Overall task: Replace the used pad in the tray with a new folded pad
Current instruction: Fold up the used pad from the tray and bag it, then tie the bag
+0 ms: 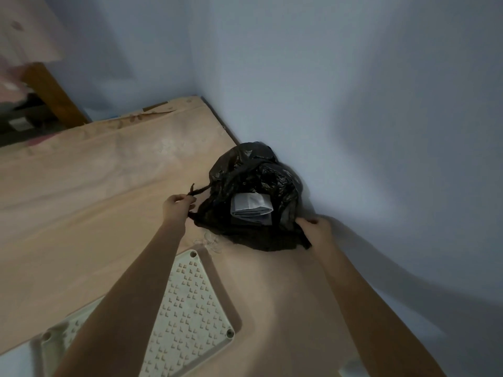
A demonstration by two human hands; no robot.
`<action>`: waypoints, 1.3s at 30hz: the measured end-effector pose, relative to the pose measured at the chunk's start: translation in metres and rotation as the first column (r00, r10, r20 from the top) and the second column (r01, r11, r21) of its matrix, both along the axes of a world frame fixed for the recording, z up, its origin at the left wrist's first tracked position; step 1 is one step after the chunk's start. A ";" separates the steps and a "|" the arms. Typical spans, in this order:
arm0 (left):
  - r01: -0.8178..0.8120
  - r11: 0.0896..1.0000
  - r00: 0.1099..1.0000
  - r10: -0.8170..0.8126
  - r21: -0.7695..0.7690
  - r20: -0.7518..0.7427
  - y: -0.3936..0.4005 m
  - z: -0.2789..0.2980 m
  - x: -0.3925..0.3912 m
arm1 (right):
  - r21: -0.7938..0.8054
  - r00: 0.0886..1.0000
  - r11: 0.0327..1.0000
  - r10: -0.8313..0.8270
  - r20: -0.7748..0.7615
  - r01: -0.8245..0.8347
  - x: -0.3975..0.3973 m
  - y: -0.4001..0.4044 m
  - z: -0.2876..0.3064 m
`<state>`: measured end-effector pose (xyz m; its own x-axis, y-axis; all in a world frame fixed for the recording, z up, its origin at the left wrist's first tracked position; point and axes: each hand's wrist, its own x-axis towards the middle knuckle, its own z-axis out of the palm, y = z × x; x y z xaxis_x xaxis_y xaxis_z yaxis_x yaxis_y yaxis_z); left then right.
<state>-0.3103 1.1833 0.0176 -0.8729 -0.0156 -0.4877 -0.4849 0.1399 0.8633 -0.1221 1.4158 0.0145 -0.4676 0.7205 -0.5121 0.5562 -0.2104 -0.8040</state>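
Note:
A black plastic bag [253, 170] lies on the beige surface against the wall. Its mouth is pulled wide, showing a folded grey-white pad [250, 206] inside. My left hand [177, 206] pinches the bag's left handle and rim. My right hand [315, 229] grips the rim on the right side. A cream tray [190, 314] with a perforated grid top lies nearer to me, partly hidden under my left forearm. No pad is visible on the tray.
The pale blue wall [353, 104] runs close along the right and behind the bag. The beige padded surface [81, 200] spreads left. A wooden furniture leg [51, 96] and dark clutter sit at the far left.

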 end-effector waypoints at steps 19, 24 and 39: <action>-0.081 0.949 0.890 0.206 0.303 -0.407 -0.029 0.118 0.028 | 0.672 0.988 0.737 0.142 -0.055 -0.068 0.041 -0.004 0.135; -0.120 0.864 0.901 0.302 0.489 -0.313 -0.031 0.133 0.037 | 0.810 0.994 0.581 0.111 0.025 -0.085 0.049 -0.011 0.150; 0.283 0.749 0.942 -0.097 0.600 -0.322 -0.004 0.163 0.078 | 0.240 0.634 0.954 0.299 -0.713 -0.180 0.017 -0.024 0.171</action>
<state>-0.2322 1.1790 0.1809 -0.9156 0.3930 -0.0853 -0.2591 -0.4143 0.8725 -0.1050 1.3916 0.1855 -0.8113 0.5596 0.1692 -0.2143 -0.0154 -0.9767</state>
